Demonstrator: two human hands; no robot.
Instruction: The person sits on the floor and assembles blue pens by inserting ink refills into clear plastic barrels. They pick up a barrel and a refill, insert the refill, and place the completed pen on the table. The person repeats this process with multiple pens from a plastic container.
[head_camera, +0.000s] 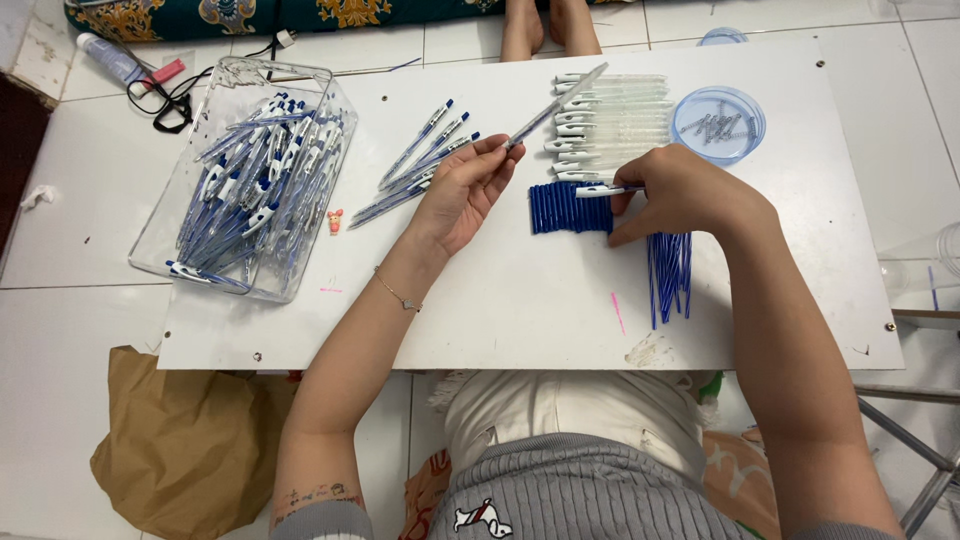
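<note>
My left hand (462, 192) holds a clear pen barrel (557, 103) by its lower end, tilted up to the right above the white board (500, 300). My right hand (683, 192) pinches a small white and blue pen cap piece (598, 190) over a row of dark blue grips (568, 208). Behind it lies a row of clear barrels with white clips (612, 125). Thin blue ink refills (670, 275) stick out below my right hand. A few finished blue pens (418, 162) lie fanned to the left of my left hand.
A clear plastic tray (180, 235) heaped with finished pens sits at the board's left edge. A round blue lid with small metal springs (718, 124) sits at the top right. A brown paper bag (185, 440) lies on the floor. Someone's feet (545, 25) show beyond the board.
</note>
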